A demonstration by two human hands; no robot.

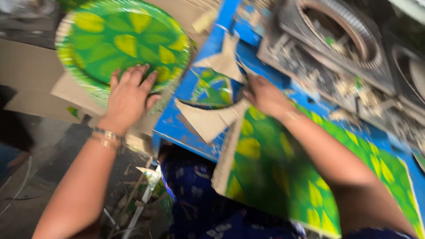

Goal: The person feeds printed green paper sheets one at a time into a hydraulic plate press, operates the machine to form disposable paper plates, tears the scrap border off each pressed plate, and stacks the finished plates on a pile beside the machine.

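My left hand (129,93) lies flat, fingers spread, on the near rim of a round green paper plate (121,42) with yellow leaf shapes, which tops a stack of such plates. My right hand (264,95) grips the brown cardboard offcut (212,119), a piece with a round hole cut out of it, on the blue machine bed (177,126). Under my right forearm lies a stack of green and yellow printed sheets (283,177). The picture is blurred.
A grey metal press die (336,35) with a round ring stands at the back right. Brown cardboard (31,66) lies at the left behind the plates. Paper scraps (146,194) litter the floor below the bed.
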